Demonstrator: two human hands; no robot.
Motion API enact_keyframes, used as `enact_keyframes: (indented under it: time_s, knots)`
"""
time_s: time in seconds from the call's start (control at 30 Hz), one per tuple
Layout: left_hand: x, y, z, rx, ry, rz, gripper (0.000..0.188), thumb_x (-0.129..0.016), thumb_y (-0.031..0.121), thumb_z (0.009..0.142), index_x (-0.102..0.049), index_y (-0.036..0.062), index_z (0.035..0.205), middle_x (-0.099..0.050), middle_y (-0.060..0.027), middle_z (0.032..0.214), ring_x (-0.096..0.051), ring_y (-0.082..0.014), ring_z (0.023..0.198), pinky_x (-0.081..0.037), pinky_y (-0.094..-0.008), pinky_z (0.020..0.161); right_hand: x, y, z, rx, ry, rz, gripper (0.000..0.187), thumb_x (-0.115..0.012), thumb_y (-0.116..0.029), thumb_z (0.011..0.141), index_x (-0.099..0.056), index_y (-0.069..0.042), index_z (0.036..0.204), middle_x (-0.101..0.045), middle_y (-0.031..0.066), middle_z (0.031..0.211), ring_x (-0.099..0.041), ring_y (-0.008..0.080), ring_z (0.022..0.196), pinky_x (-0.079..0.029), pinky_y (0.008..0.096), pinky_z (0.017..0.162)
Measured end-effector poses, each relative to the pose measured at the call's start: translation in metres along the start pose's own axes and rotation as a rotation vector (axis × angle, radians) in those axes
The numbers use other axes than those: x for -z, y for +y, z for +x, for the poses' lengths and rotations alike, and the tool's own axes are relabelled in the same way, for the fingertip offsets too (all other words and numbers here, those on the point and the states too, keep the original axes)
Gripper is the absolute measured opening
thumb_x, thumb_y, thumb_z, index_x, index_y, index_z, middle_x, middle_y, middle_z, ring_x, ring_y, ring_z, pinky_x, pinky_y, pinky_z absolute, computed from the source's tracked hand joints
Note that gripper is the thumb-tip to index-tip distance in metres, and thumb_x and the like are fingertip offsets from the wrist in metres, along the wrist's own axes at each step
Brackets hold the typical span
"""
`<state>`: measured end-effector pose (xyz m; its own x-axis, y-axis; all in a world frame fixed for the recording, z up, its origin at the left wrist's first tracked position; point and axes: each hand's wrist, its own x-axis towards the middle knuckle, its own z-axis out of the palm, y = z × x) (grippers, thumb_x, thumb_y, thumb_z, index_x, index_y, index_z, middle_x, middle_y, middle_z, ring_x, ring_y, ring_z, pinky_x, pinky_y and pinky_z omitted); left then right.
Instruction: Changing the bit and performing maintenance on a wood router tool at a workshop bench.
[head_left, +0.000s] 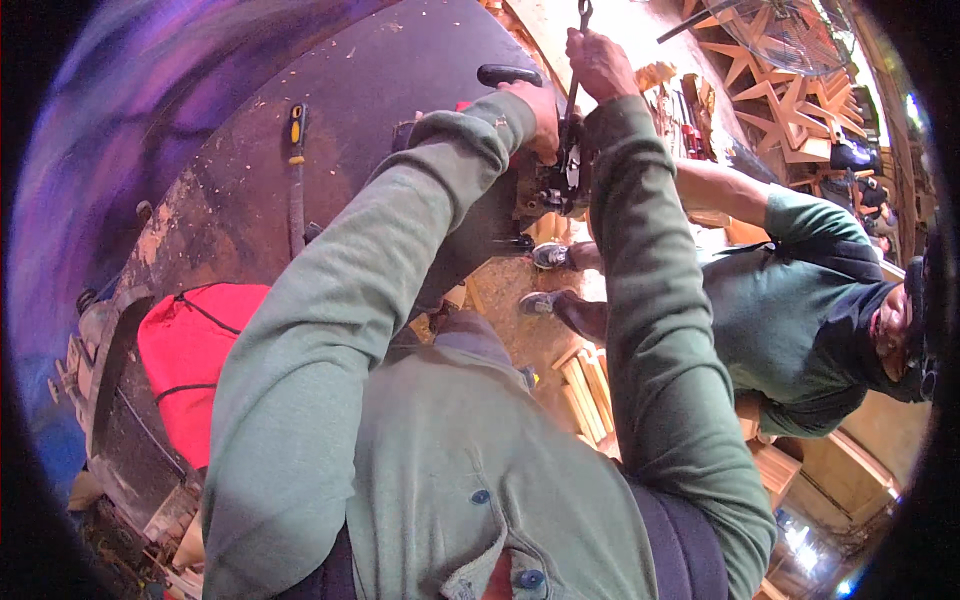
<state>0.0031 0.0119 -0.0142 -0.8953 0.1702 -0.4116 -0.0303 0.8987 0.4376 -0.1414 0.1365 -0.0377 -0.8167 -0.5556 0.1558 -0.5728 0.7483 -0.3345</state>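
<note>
- Head view: the right hand (598,62) is clamped on a thin metal lever (577,60) rising from a machine (548,185) at the dark tabletop's (330,110) far edge.
- The left hand (540,118) is closed on the machine's top beside a black handle (508,74).
- It looks like a clamping or adjusting step; the next move calls for steady lever force.

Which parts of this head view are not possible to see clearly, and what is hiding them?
All in the head view:
- Left hand: its palm and fingers are hidden by its own back and the green sleeve.
- Small machine at the dark table edge: mostly covered by both forearms; its kind is unclear.
- Metal tool in the right hand: its top is cut off by the picture edge.
- Red bag: partly behind the left arm.
</note>
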Motion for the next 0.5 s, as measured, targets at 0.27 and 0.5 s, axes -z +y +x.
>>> enact_keyframes:
  time_s: [0.27,0.5]
  knots:
    - [-0.013,-0.018,0.031,0.075,-0.050,-0.078,0.052,-0.089,0.043,0.064,-0.080,0.0157,0.107,-0.076,-0.0115,0.112,-0.072,-0.0274,0.103,-0.056,-0.0391,0.092,0.010,-0.025,0.021,0.070,0.079,0.031,0.047,-0.045,-0.043,0.101,-0.074,-0.007,0.099,-0.071,0.0249,0.086,-0.070,0.0457,0.086,-0.054,0.0535,0.079]
    - [0.001,-0.014,0.027,-0.139,-0.102,-0.093,0.042,-0.091,0.038,0.065,-0.081,0.0139,0.098,-0.076,-0.0074,0.094,-0.070,-0.0232,0.087,-0.054,-0.0385,0.081,0.095,-0.095,-0.087,0.101,0.429,-0.004,0.031,-0.057,-0.032,0.104,-0.066,-0.004,0.096,-0.068,0.0180,0.073,-0.070,0.0384,0.071,-0.051,0.0448,0.059]
